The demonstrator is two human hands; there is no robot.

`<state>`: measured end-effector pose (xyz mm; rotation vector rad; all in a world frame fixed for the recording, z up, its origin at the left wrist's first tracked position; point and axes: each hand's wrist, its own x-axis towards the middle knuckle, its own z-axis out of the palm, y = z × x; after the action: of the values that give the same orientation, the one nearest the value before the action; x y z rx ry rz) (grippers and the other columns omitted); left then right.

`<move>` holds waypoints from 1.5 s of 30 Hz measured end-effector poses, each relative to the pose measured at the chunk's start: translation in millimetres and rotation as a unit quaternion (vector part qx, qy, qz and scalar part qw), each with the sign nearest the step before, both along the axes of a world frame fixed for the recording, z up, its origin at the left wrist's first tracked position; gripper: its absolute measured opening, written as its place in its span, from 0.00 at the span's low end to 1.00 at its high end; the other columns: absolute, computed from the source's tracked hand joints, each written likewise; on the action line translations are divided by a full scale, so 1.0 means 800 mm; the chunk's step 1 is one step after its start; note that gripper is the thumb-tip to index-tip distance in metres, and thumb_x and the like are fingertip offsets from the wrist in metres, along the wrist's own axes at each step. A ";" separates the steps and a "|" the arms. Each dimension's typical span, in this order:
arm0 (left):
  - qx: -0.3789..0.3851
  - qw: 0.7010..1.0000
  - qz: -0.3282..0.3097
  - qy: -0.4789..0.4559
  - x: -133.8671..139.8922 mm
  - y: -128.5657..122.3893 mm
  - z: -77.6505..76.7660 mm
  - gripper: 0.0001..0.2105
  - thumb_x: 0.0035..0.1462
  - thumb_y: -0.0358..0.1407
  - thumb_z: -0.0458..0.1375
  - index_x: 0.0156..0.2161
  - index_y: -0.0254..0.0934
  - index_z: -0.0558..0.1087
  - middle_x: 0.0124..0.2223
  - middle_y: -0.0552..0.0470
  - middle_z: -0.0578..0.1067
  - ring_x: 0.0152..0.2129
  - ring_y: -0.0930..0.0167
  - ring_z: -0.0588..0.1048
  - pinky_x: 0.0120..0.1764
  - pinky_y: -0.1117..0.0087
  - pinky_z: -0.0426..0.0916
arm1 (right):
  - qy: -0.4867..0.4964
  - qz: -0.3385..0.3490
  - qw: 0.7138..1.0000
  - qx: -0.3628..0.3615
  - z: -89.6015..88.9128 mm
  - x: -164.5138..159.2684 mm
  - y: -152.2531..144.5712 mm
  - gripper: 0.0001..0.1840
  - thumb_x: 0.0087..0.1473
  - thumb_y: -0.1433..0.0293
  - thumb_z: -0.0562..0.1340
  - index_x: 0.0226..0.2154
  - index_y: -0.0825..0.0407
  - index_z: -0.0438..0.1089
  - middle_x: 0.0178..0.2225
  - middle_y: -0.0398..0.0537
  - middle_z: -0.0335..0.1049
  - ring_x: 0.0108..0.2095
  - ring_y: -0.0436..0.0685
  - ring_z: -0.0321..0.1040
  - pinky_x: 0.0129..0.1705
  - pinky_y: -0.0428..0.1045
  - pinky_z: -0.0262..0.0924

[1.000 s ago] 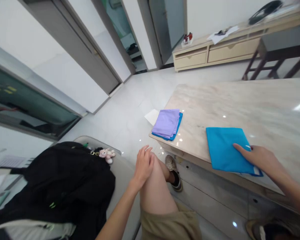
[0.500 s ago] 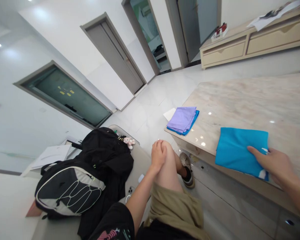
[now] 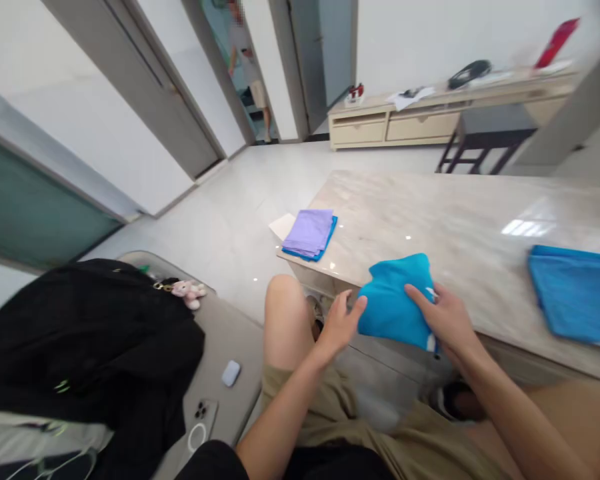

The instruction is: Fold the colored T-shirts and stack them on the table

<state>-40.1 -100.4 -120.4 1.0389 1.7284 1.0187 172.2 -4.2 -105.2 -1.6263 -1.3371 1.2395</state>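
A person is working with folded cloths at a marble-patterned table [image 3: 470, 220]. The right hand [image 3: 447, 320] is gripping a bright blue cloth [image 3: 397, 303] by its right side, the thumb lying across the upper face and the fingers passing underneath, where I am losing sight of them. The left hand [image 3: 343, 323] is reaching to the opposite side, its thumb and fingers parted; from here the thumb tip is meeting the fabric's edge, though I cannot tell whether it is pressing. In view, the bright blue cloth is spanning the table's near edge, its left outline curving unevenly.

Toward the table's left corner, a purple cloth [image 3: 309, 230] is lying on a blue layer [image 3: 329, 240], a white sheet [image 3: 283, 227] projecting just beside them. Well to the right, a darker blue cloth [image 3: 580, 293] is resting on the tabletop. To the person's left, a black bag [image 3: 95, 320] is sitting on the seat [image 3: 225, 333] with a pink plush toy [image 3: 189, 291] next to it; a phone [image 3: 207, 420] and a small pale object [image 3: 231, 373] are lying nearby. In the background, another person [image 3: 250, 67] is standing in a doorway.
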 end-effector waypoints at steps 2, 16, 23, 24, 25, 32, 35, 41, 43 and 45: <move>-0.066 0.981 -0.024 -0.180 0.009 0.007 -0.003 0.33 0.68 0.63 0.64 0.64 0.40 0.80 0.67 0.37 0.82 0.69 0.49 0.77 0.73 0.45 0.70 | 0.061 0.008 0.998 -0.021 0.015 -0.009 -0.026 0.33 0.50 0.39 0.73 0.45 0.47 0.81 0.43 0.57 0.88 0.44 0.75 0.86 0.43 0.64 0.82; 0.014 0.990 -0.058 -0.127 -0.041 -0.066 0.053 0.37 0.57 0.63 0.74 0.60 0.36 0.81 0.59 0.38 0.87 0.57 0.49 0.85 0.62 0.49 0.80 | 0.343 0.095 0.916 -0.186 0.050 -0.033 -0.093 0.35 0.48 0.44 0.82 0.50 0.48 0.86 0.54 0.56 0.88 0.58 0.75 0.84 0.61 0.64 0.80; 0.003 0.995 -0.041 -0.088 -0.050 -0.082 0.035 0.36 0.65 0.67 0.65 0.60 0.37 0.80 0.60 0.38 0.86 0.58 0.50 0.84 0.61 0.51 0.81 | 0.327 0.067 0.929 -0.157 0.028 -0.045 -0.097 0.35 0.47 0.47 0.84 0.52 0.46 0.84 0.57 0.54 0.87 0.58 0.72 0.83 0.56 0.59 0.81; 0.004 0.995 -0.038 -0.088 -0.049 -0.079 0.030 0.36 0.66 0.66 0.64 0.62 0.37 0.79 0.62 0.38 0.85 0.59 0.51 0.84 0.61 0.52 0.80 | 0.314 0.066 0.934 -0.155 0.024 -0.041 -0.094 0.35 0.47 0.47 0.84 0.53 0.46 0.84 0.57 0.54 0.87 0.57 0.72 0.83 0.55 0.59 0.81; 0.007 0.996 -0.038 -0.083 -0.047 -0.074 0.024 0.35 0.68 0.65 0.63 0.63 0.38 0.78 0.63 0.38 0.85 0.60 0.52 0.84 0.62 0.53 0.80 | 0.300 0.064 0.939 -0.153 0.020 -0.036 -0.089 0.35 0.47 0.47 0.84 0.52 0.45 0.84 0.56 0.53 0.87 0.57 0.72 0.84 0.54 0.60 0.81; 0.055 0.991 -0.119 0.028 -0.030 0.040 0.026 0.21 0.75 0.54 0.58 0.58 0.41 0.78 0.58 0.42 0.85 0.57 0.55 0.83 0.63 0.54 0.76 | 0.222 0.045 0.969 -0.103 0.005 0.010 0.001 0.34 0.46 0.43 0.84 0.47 0.47 0.85 0.52 0.56 0.88 0.52 0.73 0.85 0.51 0.61 0.81; 0.086 0.981 -0.160 0.070 -0.018 0.105 0.040 0.18 0.76 0.53 0.57 0.54 0.42 0.77 0.52 0.44 0.86 0.53 0.56 0.83 0.60 0.56 0.76 | 0.215 0.029 0.971 -0.096 0.010 0.033 0.055 0.35 0.47 0.40 0.82 0.45 0.49 0.85 0.51 0.59 0.88 0.53 0.73 0.84 0.51 0.60 0.81; 0.099 0.956 -0.248 0.122 0.010 0.214 0.020 0.12 0.76 0.50 0.57 0.50 0.45 0.75 0.44 0.49 0.84 0.43 0.57 0.84 0.51 0.59 0.77 | 0.204 0.001 0.973 -0.105 -0.007 0.074 0.156 0.32 0.40 0.44 0.85 0.41 0.47 0.85 0.49 0.57 0.89 0.53 0.77 0.84 0.52 0.64 0.82; 0.090 0.954 -0.264 0.108 0.016 0.238 0.000 0.12 0.76 0.49 0.57 0.52 0.45 0.74 0.45 0.48 0.85 0.43 0.58 0.84 0.50 0.59 0.78 | 0.201 -0.004 0.976 -0.082 -0.014 0.085 0.175 0.31 0.38 0.47 0.86 0.40 0.46 0.85 0.50 0.55 0.89 0.55 0.77 0.83 0.56 0.65 0.81; 0.069 0.957 -0.269 0.089 0.017 0.256 -0.021 0.12 0.77 0.49 0.56 0.53 0.45 0.73 0.47 0.47 0.85 0.45 0.58 0.85 0.50 0.60 0.78 | 0.194 0.018 0.978 -0.079 -0.022 0.096 0.188 0.30 0.40 0.48 0.86 0.42 0.46 0.86 0.49 0.53 0.89 0.56 0.77 0.83 0.59 0.66 0.79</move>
<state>-26.4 104.3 -137.4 1.6217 1.3993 0.7138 248.9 146.2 -123.0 -1.3724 -1.0486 1.6215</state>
